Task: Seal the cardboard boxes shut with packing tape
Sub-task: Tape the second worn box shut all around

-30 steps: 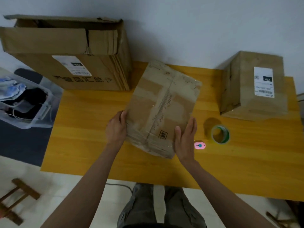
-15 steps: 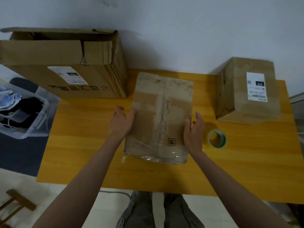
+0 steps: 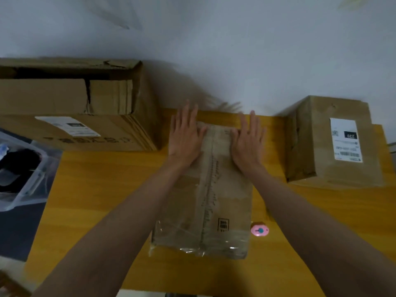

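Yellow wooden table (image 3: 96, 189) against a pale wall, centre stage taken by a flattened cardboard box (image 3: 205, 202) lying lengthways, old clear tape crinkled along its near end. Left hand (image 3: 185, 136) and right hand (image 3: 248, 138) both spread flat, fingers straight, pressing down on the far end either side of the seam. Gripping nothing. Pink cutter (image 3: 259, 230) just beside the near right corner. Big open carton (image 3: 75, 103) at left, labelled box (image 3: 334, 144) at right. Tape roll nowhere in view, possibly hidden under the right forearm. Risk from here, likely: easing off lets the flaps spring open; a sweeping forearm could knock the cutter off.
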A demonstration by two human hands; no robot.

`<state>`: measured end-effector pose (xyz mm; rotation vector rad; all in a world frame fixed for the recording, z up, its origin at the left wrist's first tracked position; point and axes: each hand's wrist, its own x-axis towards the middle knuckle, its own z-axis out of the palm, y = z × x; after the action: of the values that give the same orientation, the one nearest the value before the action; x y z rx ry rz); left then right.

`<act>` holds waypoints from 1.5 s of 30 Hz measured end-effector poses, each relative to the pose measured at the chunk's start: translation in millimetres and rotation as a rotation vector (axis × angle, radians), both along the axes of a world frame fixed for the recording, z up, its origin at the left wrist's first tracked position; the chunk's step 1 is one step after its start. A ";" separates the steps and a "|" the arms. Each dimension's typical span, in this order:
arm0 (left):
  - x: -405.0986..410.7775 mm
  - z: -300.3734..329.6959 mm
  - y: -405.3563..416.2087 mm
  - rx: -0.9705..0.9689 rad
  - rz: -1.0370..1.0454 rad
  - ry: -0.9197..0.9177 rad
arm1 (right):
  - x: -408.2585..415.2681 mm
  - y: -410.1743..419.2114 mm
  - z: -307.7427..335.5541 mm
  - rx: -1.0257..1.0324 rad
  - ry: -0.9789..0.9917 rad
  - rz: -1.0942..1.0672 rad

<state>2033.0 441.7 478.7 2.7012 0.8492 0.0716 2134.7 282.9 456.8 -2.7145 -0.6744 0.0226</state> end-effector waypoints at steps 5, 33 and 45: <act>-41.4 9.0 13.0 -0.348 0.204 -0.143 | -7.7 -33.8 5.8 0.273 0.338 -0.330; 12.6 104.8 -115.6 0.027 -0.087 -0.026 | -17.2 -28.9 122.5 0.569 0.324 -0.109; 24.8 93.9 -90.6 0.033 -0.083 0.037 | -23.2 -58.1 127.0 0.293 0.373 -0.144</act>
<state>2057.7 351.2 572.6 2.7733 0.7516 0.0175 2111.5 224.9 583.8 -2.3780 -0.3415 0.3560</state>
